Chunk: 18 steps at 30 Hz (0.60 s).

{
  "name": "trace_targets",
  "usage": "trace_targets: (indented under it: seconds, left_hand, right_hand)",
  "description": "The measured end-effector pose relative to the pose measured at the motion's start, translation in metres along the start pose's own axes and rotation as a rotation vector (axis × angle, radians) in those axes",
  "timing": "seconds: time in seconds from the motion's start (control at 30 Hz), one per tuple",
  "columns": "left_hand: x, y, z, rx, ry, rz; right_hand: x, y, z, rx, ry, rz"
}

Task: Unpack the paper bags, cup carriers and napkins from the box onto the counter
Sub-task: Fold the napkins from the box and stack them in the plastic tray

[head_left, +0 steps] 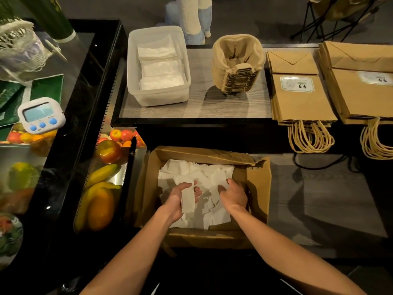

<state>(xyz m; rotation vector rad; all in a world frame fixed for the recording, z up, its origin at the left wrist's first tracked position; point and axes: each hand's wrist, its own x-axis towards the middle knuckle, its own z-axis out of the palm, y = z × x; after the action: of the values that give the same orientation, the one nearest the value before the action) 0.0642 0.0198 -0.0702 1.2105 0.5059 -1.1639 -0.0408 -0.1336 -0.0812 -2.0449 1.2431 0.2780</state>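
Our left hand (173,200) lies palm up in the open brown cardboard box (258,179), thumb and fingers curled round a folded white napkin (188,201). Our right hand (234,194) is palm down just beside it, fingers bent into the heap of loose white paper napkins (191,169); we cannot tell whether they grip any.

Box (259,184) is open on top; upright flaps wall its far and right sides. Left hand (182,199) and right hand (234,194) fill its middle over the napkins (187,167). On the counter (202,103), a bare lane runs between tub (158,102) and carriers (238,64); carriers and bags (304,99) stand closer. Bag handles (308,139) overhang the counter edge right of the box
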Motion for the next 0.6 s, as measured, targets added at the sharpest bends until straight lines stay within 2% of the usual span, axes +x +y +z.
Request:
trace_targets:
  seconds: [0.07, 0.27, 0.4, 0.5, 0.6]
  left_hand:
    - [0.000, 0.000, 0.001, 0.006, 0.013, -0.001]
    - [0.000, 0.000, 0.000, 0.029, 0.030, 0.000]
    - [-0.001, -0.002, 0.002, 0.019, 0.046, -0.005]
    - [-0.002, -0.003, 0.005, 0.023, 0.050, -0.015]
    - [-0.004, -0.003, 0.009, 0.014, 0.045, -0.025]
  right_hand:
    - [0.003, 0.001, 0.002, -0.022, 0.039, -0.036]
    - [0.005, 0.022, 0.001, 0.173, 0.077, -0.003]
    - [0.007, 0.033, -0.002, 0.117, 0.145, 0.014]
    - [0.006, 0.030, -0.005, 0.133, 0.247, -0.038]
    - [0.002, 0.024, -0.011, 0.213, 0.198, -0.132]
